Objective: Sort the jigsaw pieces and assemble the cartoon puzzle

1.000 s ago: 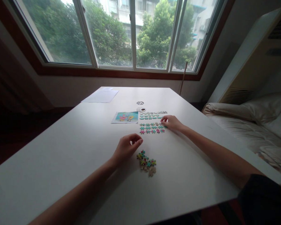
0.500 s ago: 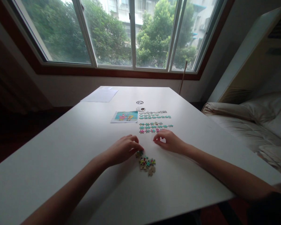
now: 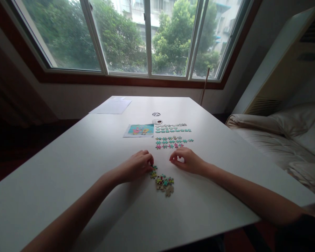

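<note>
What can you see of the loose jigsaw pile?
The loose jigsaw pile looks like cardboard: knobbed pieces, overlapping, teal, green, yellow and red, with plain tan ones at the near end. It lies on the white table, nearer the camera than the jigsaw rows. Its far-left pieces lie by the left hand; contact unclear.

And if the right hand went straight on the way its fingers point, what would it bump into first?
The right hand would probably meet the left hand first, though it might brush the puzzle pieces beside that hand; depth is unclear.
</note>
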Motion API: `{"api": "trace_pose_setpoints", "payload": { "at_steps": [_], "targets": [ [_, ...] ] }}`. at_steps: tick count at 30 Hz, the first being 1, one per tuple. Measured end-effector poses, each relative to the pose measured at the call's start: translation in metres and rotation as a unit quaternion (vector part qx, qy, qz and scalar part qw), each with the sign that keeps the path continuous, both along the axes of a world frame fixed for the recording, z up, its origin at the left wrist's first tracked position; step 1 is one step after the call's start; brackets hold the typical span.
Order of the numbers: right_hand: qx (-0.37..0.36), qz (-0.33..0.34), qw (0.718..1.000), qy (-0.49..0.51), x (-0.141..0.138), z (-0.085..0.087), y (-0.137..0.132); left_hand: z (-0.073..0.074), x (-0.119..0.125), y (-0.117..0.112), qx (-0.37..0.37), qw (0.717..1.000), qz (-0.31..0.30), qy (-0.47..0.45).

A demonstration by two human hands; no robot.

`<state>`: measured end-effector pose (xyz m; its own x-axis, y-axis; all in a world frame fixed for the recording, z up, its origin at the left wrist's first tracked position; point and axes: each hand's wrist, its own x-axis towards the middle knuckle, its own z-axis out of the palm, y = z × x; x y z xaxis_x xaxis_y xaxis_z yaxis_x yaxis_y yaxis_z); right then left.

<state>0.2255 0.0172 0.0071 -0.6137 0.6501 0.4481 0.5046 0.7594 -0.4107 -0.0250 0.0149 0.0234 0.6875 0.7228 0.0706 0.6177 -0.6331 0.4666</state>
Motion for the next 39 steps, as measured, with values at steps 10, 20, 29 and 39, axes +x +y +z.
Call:
{"api": "trace_pose_setpoints", "payload": {
  "at_steps": [10, 20, 29, 39],
  "targets": [
    [-0.047, -0.01, 0.999, 0.016, -0.007, 0.006, -0.017, 0.0, 0.014, -0.004, -0.019, 0.995, 0.029, -0.094],
    [-0.09, -0.035, 0.994, 0.044, -0.011, 0.009, -0.025, 0.004, 0.032, -0.016, -0.063, 0.986, -0.003, -0.157],
    [-0.132, -0.061, 0.987, 0.073, -0.01, 0.012, -0.023, 0.0, 0.03, -0.014, -0.04, 0.984, 0.018, -0.174],
    [-0.109, -0.187, 0.962, 0.169, 0.011, 0.008, 0.005, 0.005, 0.006, 0.0, 0.027, 0.995, 0.044, -0.089]
  ]
}}
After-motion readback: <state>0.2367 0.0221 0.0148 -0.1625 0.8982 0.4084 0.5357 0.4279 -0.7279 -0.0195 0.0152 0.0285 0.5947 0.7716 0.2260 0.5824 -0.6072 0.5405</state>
